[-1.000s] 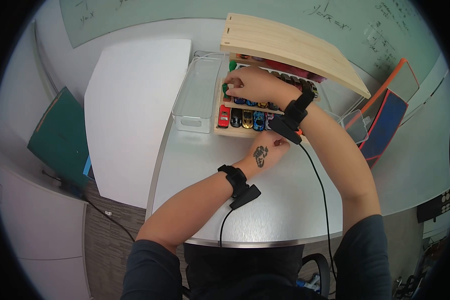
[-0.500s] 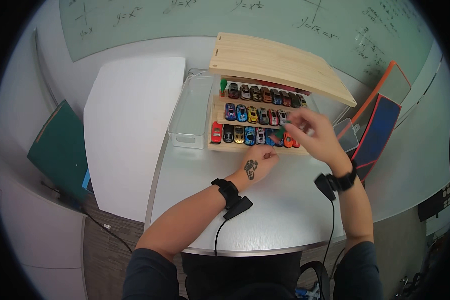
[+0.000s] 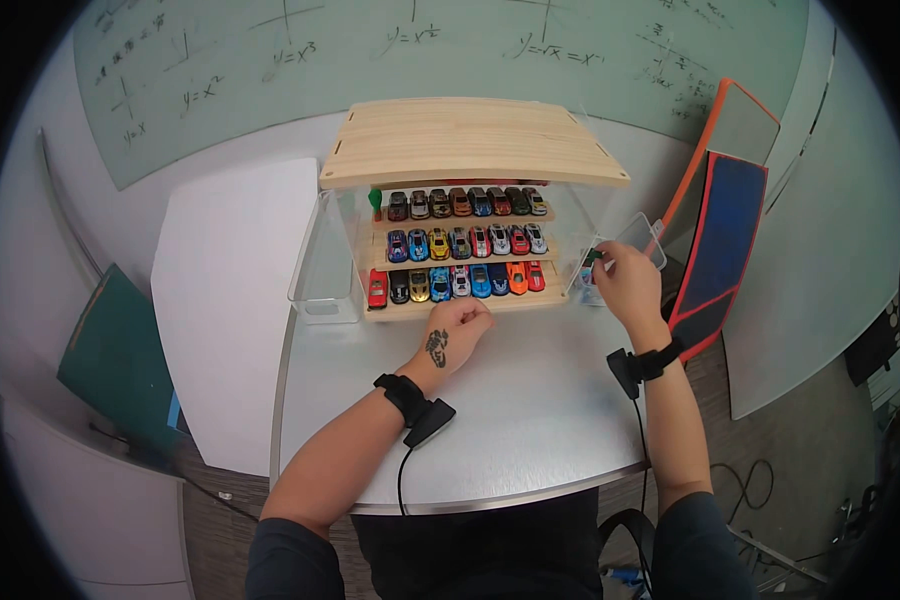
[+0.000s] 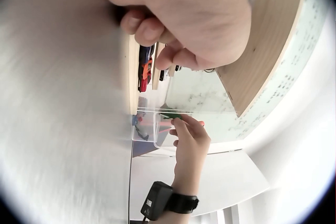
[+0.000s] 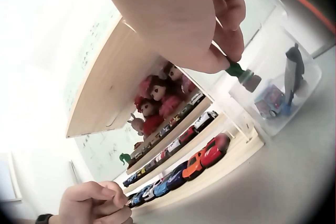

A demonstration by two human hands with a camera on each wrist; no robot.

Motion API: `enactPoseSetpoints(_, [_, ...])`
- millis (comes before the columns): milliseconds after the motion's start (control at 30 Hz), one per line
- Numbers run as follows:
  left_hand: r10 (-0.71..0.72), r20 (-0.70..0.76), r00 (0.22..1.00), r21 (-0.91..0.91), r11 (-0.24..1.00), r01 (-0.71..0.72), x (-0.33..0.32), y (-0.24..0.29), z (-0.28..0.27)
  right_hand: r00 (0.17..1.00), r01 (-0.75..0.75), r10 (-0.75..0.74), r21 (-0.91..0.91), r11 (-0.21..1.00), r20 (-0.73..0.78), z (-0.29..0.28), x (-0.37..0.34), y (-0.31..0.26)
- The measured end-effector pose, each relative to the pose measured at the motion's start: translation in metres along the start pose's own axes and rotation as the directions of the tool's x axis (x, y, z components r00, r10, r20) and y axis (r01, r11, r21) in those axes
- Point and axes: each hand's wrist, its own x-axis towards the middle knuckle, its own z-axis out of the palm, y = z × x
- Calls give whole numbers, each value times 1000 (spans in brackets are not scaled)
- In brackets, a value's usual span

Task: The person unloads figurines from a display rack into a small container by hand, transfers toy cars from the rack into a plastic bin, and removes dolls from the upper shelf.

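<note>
Silver tabletop (image 3: 530,420), small toys (image 5: 271,101) in clear bin (image 5: 313,74)

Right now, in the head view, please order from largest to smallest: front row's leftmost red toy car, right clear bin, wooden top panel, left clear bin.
1. Wooden top panel
2. Left clear bin
3. Right clear bin, partly behind the right hand
4. Red toy car
</note>
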Motion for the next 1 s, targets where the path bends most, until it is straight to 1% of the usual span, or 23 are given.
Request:
enactPoseSetpoints(67, [-21, 9, 1000, -6, 1000, 21, 1, 0, 0, 1000, 5, -2, -92, 996, 31, 11, -4, 2])
enactPoseSetpoints(133, [2, 5, 1000, -75, 997, -2, 1, -3, 1, 996, -40, 45, -54, 998, 77, 14, -9, 3])
enactPoseSetpoints(200, [-3, 16, 1000, -83, 996, 5, 1, -8, 1, 997, -21, 13, 113, 993, 75, 15, -13, 6])
enactPoseSetpoints(267, [1, 28, 1000, -85, 996, 2, 2, -6, 1, 995, -55, 43, 141, 988, 90, 16, -15, 6])
enactPoseSetpoints(333, [-32, 24, 999, -90, 995, 35, 1, -2, 0, 993, -84, 67, 174, 981, 102, 18, -19, 13])
enactPoseSetpoints(400, [-23, 32, 999, -74, 997, 26, 2, -2, 0, 1000, 5, -8, 110, 994, 25, 24, -21, 21])
enactPoseSetpoints(433, [-15, 35, 999, -63, 998, 17, 1, -2, 0, 1000, -1, -2, 119, 993, 26, 25, -21, 23])
enactPoseSetpoints(467, [-21, 36, 999, -53, 998, 23, 0, 0, 0, 1000, -7, 9, 93, 996, -18, 23, -20, 22])
enactPoseSetpoints(500, [6, 25, 1000, -8, 1000, -6, -1, 1, -1, 998, -13, 17, 68, 998, -61, 23, -20, 21])
enactPoseSetpoints(533, [33, 15, 999, 38, 999, -33, -3, 7, -1, 998, -17, 22, 81, 997, -56, 23, -21, 21])
enactPoseSetpoints(567, [27, 9, 1000, 51, 998, -27, -3, 15, -4, 998, -38, 47, 198, 979, -41, 24, -20, 19])
enactPoseSetpoints(600, [241, -63, 968, 262, 940, -217, -1, 23, -9, 997, -57, 69, 314, 948, -28, 26, -20, 20])
enactPoseSetpoints(633, [455, -78, 887, 470, 802, -369, 0, 38, -12, 997, -59, 73, 330, 942, -32, 29, -24, 21])
enactPoseSetpoints(700, [448, -151, 881, 660, 709, -248, 8, 71, -30, 994, -109, 109, 322, 940, 19, 34, -27, 17])
enactPoseSetpoints(733, [460, -187, 868, 714, 670, -201, 12, 86, -36, 992, -123, 123, 325, 938, 18, 36, -28, 15])
enactPoseSetpoints(767, [474, -221, 852, 760, 631, -154, 18, 96, -42, 994, -94, 103, 277, 956, -21, 37, -29, 13])
enactPoseSetpoints(800, [546, -182, 818, 866, 482, -130, 29, 93, -53, 995, -64, 79, 222, 973, -60, 37, -30, 13])
enactPoseSetpoints(833, [613, -132, 779, 942, 323, -94, 40, 90, -64, 994, -73, 88, 211, 975, -64, 37, -31, 13])
enactPoseSetpoints(867, [617, -127, 777, 938, 329, -108, 49, 94, -69, 994, -81, 94, 202, 976, -59, 38, -32, 13])
enactPoseSetpoints(900, [497, -168, 851, 953, 304, 10, 57, 99, -74, 994, -85, 97, 194, 977, -55, 39, -31, 14])
enactPoseSetpoints(933, [366, -216, 905, 958, 259, 124, 63, 102, -79, 993, -88, 101, 183, 979, -60, 39, -31, 16])
enactPoseSetpoints(967, [368, -211, 906, 958, 263, 116, 71, 98, -86, 993, -77, 94, 199, 977, -77, 39, -32, 16])
enactPoseSetpoints(1000, [393, -162, 905, 978, 189, 92, 80, 89, -95, 992, -64, 86, 217, 974, -95, 40, -32, 17])
